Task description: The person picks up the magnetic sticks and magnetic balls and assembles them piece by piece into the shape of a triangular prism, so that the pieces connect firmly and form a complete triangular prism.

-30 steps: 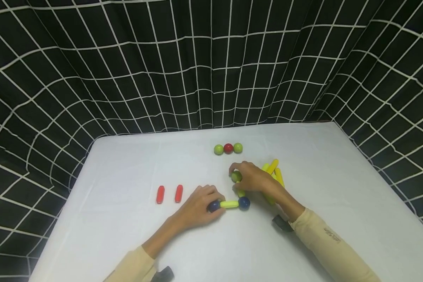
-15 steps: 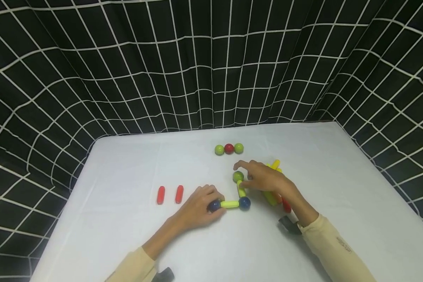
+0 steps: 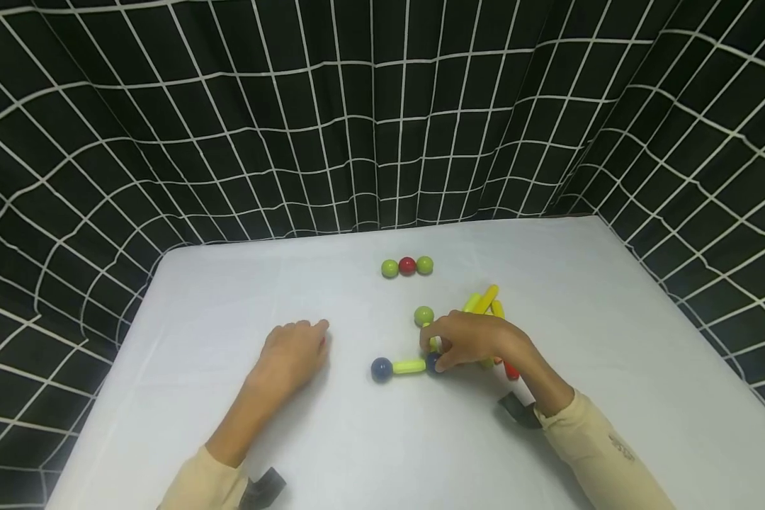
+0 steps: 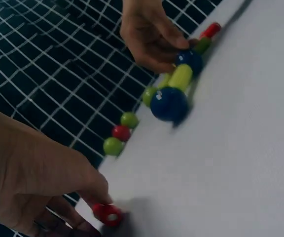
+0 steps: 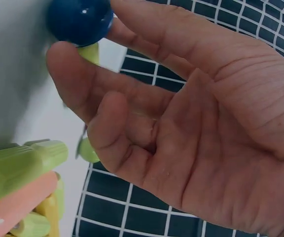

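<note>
My right hand [image 3: 474, 338] pinches a dark blue ball [image 5: 80, 19] between thumb and fingers. This ball forms the corner of an L: a yellow-green stick [image 3: 409, 366] runs left from it to a second blue ball [image 3: 382, 369]. Another yellow-green stick, partly behind the fingers, runs back towards a green ball [image 3: 423, 315]. Farther left, my left hand [image 3: 293, 354] grips a short red stick [image 4: 107, 215], whose end shows beside the thumb in the left wrist view. The hand hides the second red stick's former spot.
Two green balls and a red ball [image 3: 407, 266] stand in a row towards the back of the white table [image 3: 548, 283]. Yellow, green and red sticks [image 3: 484, 300] lie heaped just behind and beside the right hand. A black gridded curtain [image 3: 293, 106] surrounds the table's far sides.
My left hand has let go of the left blue ball and moved left onto the red sticks. My right hand has come from the green ball down to the corner blue ball.
</note>
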The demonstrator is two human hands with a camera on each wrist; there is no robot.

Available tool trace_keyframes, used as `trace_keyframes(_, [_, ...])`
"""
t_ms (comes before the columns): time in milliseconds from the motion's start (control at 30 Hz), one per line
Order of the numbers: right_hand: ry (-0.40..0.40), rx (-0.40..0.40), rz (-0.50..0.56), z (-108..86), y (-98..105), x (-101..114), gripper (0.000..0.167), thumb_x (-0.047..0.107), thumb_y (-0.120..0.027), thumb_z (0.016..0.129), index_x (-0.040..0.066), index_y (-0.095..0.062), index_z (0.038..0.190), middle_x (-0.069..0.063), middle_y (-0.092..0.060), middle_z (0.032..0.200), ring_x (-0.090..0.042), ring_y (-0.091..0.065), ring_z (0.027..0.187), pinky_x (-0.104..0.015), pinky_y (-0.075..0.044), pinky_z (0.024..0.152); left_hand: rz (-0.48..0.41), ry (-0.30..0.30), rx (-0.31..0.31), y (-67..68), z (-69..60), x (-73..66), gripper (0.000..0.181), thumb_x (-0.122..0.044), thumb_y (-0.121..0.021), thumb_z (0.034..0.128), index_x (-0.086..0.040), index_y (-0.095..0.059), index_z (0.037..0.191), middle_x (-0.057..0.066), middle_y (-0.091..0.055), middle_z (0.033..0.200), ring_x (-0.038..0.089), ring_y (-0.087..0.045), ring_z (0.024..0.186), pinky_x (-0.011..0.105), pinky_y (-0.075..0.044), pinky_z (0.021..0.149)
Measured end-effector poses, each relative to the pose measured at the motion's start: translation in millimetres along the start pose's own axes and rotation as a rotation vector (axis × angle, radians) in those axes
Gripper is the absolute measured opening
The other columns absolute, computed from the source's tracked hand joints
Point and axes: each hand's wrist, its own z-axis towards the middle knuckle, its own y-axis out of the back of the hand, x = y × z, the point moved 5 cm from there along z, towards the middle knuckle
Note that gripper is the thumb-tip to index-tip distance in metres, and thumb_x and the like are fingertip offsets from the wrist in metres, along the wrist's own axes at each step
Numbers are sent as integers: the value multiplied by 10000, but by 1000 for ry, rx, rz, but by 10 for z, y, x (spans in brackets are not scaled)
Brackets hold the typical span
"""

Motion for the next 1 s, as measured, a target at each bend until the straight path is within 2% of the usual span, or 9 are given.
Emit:
trace_keyframes(100, [9, -1, -14, 31, -22, -17, 232, 128, -844, 866, 215, -750, 1059, 18, -649, 844, -156, -554, 819, -269, -476, 677, -108, -43, 29, -83, 27, 3, 164, -71, -626, 990, -3, -699, 1120, 146, -722, 840, 274, -689, 727, 390, -575, 637])
trace_keyframes(167, [17, -2, -13, 49, -35, -26, 236, 121, -850, 858, 210, -752, 1054, 20, -655, 834, -146, -562, 782, -263, -479, 668, -215, -55, 29, -145, 79, -29, 162, -78, -663, 966, -49, -689, 1123, 77, -668, 766, 210, -620, 668, 329, -517, 597])
trace_keyframes(267, [20, -6, -5, 70, -45, -31, 239, 111, -855, 849, 203, -756, 1047, 19, -663, 826, -138, -570, 746, -256, -483, 660, -485, -11, 35, -252, 172, -102, 148, -162, -720, 963, -144, -664, 1098, -25, -592, 686, 126, -517, 607, 253, -410, 555])
trace_keyframes(333, [16, -9, -6, 78, -44, -31, 237, 114, -857, 847, 201, -757, 1043, 18, -658, 826, -139, -564, 753, -257, -481, 666, -661, 30, 22, -323, 223, -168, 231, -225, -764, 949, -186, -670, 1156, -78, -619, 696, 88, -546, 616, 223, -434, 565])
trace_keyframes(433, [15, -9, -13, 85, -38, -20, 236, 118, -858, 847, 195, -755, 1045, 14, -656, 830, -146, -564, 766, -264, -483, 676, -816, 72, 3, -417, 270, -269, 262, -285, -787, 940, -193, -681, 1161, -93, -683, 740, 65, -608, 661, 215, -481, 592])
trace_keyframes(633, [-6, 4, -31, 97, -34, -30, 368, 168, -879, 835, 192, -711, 1162, 26, -655, 859, -142, -569, 814, -272, -490, 713, -871, 137, -11, -457, 263, -362, 428, -294, -840, 888, -142, -618, 1221, -32, -732, 821, 94, -672, 743, 259, -553, 672])
trace_keyframes(733, [4, 6, -36, 114, -38, -41, 447, 185, -885, 836, 174, -679, 1232, 13, -637, 878, -141, -561, 827, -273, -491, 742, -896, 143, -4, -467, 258, -385, 374, -276, -845, 880, -125, -626, 1143, 3, -760, 897, 110, -707, 817, 294, -600, 742])
trace_keyframes(867, [63, 16, -37, 124, -51, -2, 484, 203, -873, 854, 156, -671, 1291, -4, -646, 969, -139, -553, 892, -283, -500, 813, -918, 99, -34, -488, 259, -416, 216, -224, -828, 892, -119, -697, 1028, 14, -778, 921, 99, -720, 847, 270, -612, 793])
trace_keyframes(1000, [115, 21, -47, 102, -65, 42, 500, 206, -871, 854, 162, -679, 1314, -9, -650, 1016, -139, -539, 926, -293, -488, 836, -959, 59, -69, -487, 254, -446, 166, -181, -811, 900, -109, -733, 1028, 6, -776, 887, 76, -702, 804, 212, -591, 753])
